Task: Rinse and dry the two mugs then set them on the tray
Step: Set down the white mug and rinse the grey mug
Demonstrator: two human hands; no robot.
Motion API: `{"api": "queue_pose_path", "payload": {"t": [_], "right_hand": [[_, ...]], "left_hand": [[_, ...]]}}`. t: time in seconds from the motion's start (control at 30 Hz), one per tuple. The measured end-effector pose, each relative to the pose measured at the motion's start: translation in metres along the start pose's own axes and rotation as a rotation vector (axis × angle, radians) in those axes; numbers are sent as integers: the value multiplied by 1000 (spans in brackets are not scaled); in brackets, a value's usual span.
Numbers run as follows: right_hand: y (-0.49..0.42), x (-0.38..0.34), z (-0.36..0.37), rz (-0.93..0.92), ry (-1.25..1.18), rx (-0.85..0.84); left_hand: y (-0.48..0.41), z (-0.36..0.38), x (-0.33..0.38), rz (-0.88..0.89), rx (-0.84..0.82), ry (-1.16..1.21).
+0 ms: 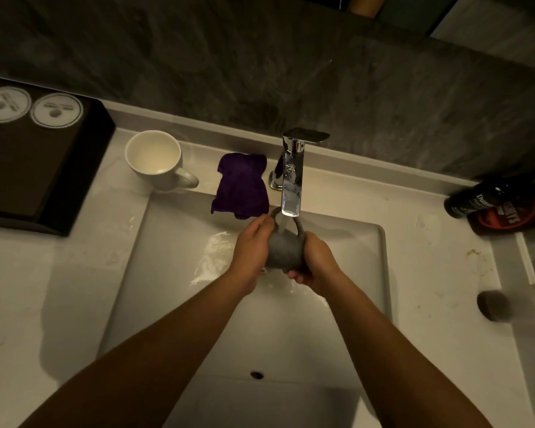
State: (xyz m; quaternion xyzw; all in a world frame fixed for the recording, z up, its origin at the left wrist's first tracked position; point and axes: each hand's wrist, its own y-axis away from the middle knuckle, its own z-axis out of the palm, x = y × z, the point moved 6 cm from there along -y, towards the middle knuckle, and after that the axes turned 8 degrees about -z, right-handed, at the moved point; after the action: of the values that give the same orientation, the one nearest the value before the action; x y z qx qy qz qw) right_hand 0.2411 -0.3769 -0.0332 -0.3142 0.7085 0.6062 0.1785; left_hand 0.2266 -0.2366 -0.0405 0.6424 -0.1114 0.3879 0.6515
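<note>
**Rinsing the grey mug under the faucet**

Holds the grey mug [283, 253] over the sink [349, 242], close to the desk's rear edge, directly under the running chrome faucet [292, 177]. Closes both grips on it: left hand [250, 242] curled round the side near the rim, right hand [318, 262] wrapped round the base. Best to turn slowly, letting water inside and all round; to keep low in the basin against splashing; to hold firm against a likely wet slip. Leaves for later the white mug [154, 159], upright at the rear edge left of the basin, the purple cloth [241, 186] just beside the faucet, and the black tray [34, 171] at the desk's left rear corner.
</note>
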Motion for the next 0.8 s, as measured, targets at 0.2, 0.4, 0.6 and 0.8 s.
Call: {"api": "queue_pose_path", "payload": {"t": [0.2,0.4,0.6,0.8], "right_hand": [[-1,-12,-5,-254,193,192],[7,-7,1,11,-38,13],[4,-16,-5,-379,322,271],[1,-13,-5,49,27,-71]], "left_hand": [[-3,6,-2,-165,-116,24],[5,1,18,202,-78,-111],[3,8,11,-242,-50,30],[18,5,25,226,-162,-72]]}}
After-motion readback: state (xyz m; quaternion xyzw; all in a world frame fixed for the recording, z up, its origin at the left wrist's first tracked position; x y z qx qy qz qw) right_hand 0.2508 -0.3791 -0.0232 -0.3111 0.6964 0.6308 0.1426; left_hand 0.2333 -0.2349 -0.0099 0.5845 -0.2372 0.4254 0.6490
